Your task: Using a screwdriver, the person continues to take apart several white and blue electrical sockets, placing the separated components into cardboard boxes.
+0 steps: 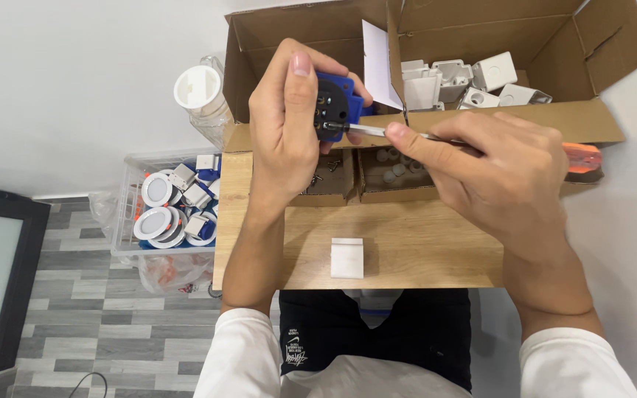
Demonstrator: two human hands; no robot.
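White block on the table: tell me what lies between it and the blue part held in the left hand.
In the head view, only bare wooden table separates the white block from the blue part.

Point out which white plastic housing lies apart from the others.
The small white plastic block alone on the wooden table, near the front edge; the other white housings are piled inside the open cardboard box.

Two hands [289,125] [495,169]; one screwdriver [481,147], one blue socket part [337,107], one cardboard box [436,29], one clear crate [130,221]

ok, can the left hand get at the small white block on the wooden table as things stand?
Probably not right away: the left hand is gripping the blue part. The path to the white block on the table looks unobstructed, though.
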